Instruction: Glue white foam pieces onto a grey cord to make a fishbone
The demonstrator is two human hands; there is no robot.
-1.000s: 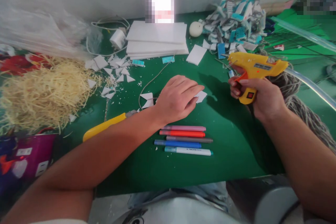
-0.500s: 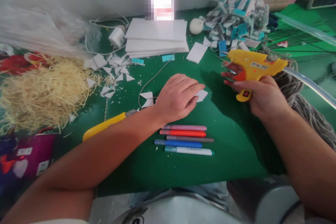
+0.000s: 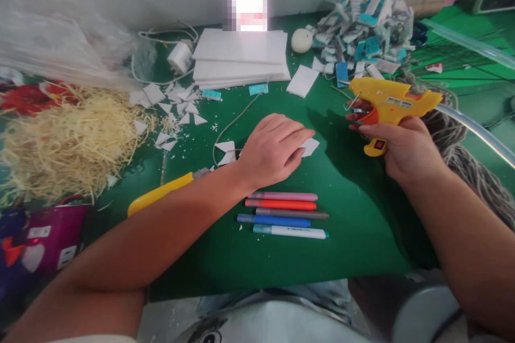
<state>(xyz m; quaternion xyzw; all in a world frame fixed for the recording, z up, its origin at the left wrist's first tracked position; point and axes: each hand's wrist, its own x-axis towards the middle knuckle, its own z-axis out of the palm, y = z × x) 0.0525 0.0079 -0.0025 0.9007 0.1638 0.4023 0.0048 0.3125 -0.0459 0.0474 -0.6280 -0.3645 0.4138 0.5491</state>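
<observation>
The yellow glue gun (image 3: 390, 102) is on the right, raised over the green table (image 3: 354, 257), nozzle pointing left. The right hand (image 3: 410, 144) is wrapped around its handle. A clear glue stick (image 3: 478, 128) trails from its rear across the grey yarn (image 3: 470, 166); a snag there could jerk the nozzle aside. Well apart, the left hand (image 3: 276, 147) lies palm down over a white piece (image 3: 310, 147) poking out past its fingertips; whether it pinches or merely presses, I cannot tell. Hot glue could burn those fingers if the nozzle came close. The thin cord (image 3: 238, 117) beside that hand might shift the piece if tugged. Nearer the body, 5 markers (image 3: 292, 214) could roll if the wrist brushed them.
</observation>
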